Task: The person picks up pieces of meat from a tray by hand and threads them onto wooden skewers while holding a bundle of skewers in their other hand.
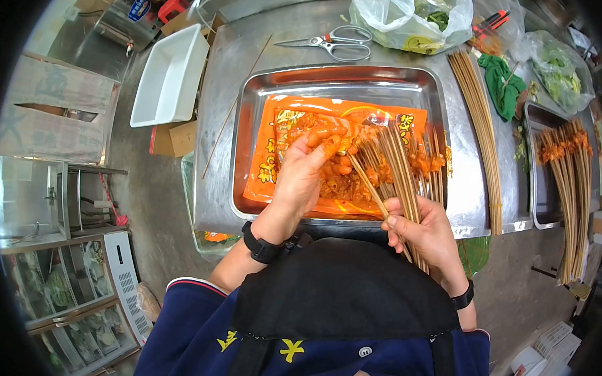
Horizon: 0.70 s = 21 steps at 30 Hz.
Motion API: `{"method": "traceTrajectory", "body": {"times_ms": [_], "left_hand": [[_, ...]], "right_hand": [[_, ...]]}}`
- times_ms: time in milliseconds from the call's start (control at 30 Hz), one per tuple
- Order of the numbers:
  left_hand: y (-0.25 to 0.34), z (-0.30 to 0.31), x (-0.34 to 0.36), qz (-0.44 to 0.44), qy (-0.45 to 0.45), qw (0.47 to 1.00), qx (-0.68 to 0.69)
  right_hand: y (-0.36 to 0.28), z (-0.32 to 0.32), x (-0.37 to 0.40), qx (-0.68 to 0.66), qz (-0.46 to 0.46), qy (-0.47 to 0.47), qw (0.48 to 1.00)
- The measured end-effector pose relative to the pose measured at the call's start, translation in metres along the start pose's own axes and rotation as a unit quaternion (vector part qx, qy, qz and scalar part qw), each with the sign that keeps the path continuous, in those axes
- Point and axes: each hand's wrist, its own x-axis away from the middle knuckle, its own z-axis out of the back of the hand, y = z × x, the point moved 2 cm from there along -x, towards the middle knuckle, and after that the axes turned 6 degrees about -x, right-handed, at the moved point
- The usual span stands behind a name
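Note:
A steel tray [251, 97] holds an orange printed bag [267, 128] with red, sauce-coated meat pieces [339, 183] on it. Over the bag, my left hand [309, 164] has sauce on its fingers, which are closed round a meat piece at the tip of a skewer. My right hand [424, 232] grips a bunch of wooden skewers [401, 166], their upper ends among the meat; one skewer slants from its thumb toward my left fingers. More meat-loaded skewers [434, 178] lie at the tray's right side.
Scissors [332, 43] lie behind the tray. Bare skewers [478, 129] lie to its right, near a green cloth [502, 86]. A second tray [536, 180] has loaded skewers [573, 195]. Plastic bags [415, 20] stand at the back; a white bin [171, 75] is at the left.

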Motion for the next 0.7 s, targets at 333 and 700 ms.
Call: {"method": "traceTrajectory", "body": {"times_ms": [333,700], "left_hand": [[-0.0014,-0.0004,0.0025,0.003,0.004,1.000,0.005],[-0.0039,0.0056,-0.0001,0.008,0.016,1.000,-0.004]], "right_hand": [[0.0014,0.0004,-0.0004,0.000,0.004,-0.005,1.000],[0.0017,-0.0010,0.0017,0.015,0.007,0.009,1.000]]}}
